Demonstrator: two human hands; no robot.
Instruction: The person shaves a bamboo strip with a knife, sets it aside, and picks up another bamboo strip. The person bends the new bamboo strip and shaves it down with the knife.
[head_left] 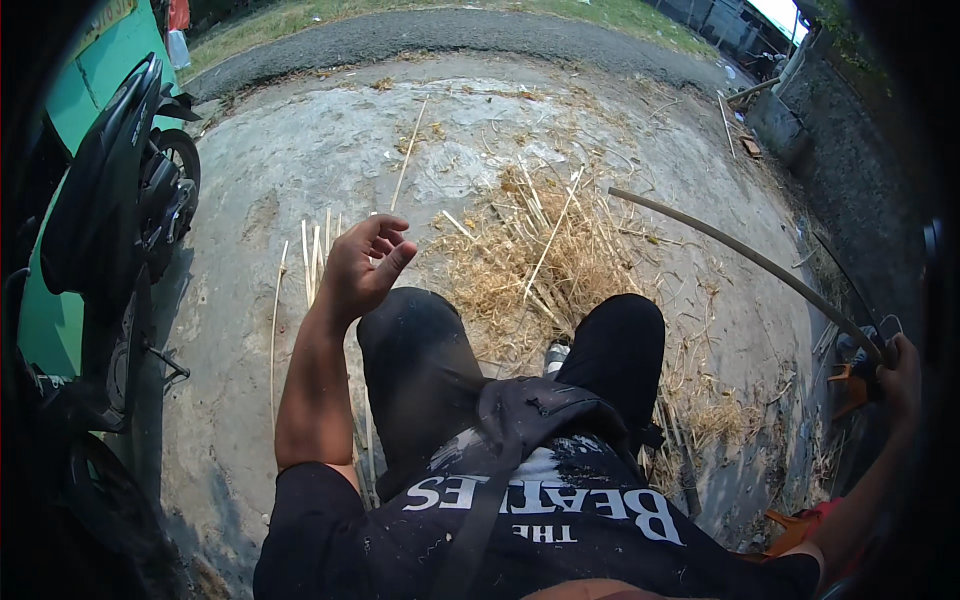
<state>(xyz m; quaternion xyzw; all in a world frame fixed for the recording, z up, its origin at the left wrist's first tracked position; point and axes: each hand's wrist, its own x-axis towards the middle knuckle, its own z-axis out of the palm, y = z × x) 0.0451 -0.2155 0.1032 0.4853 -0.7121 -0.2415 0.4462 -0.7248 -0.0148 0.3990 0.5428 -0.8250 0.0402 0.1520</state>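
Observation:
My left hand is raised in the air above my left knee, its fingers loosely bent, the thumb apart and nothing in it. Far out to the right, my right hand is closed round one end of a long, slightly curved bamboo strip. The strip's free end reaches back toward the middle, above the ground. Between and beyond my knees lies a heap of pale curly shavings mixed with thin split sticks. Several more thin strips lie on the ground just left of my left hand.
A black motorbike stands along the left, beside a green wall. Rough concrete spreads ahead up to a grey road. Orange and red objects sit close by on the right, below a dark wall.

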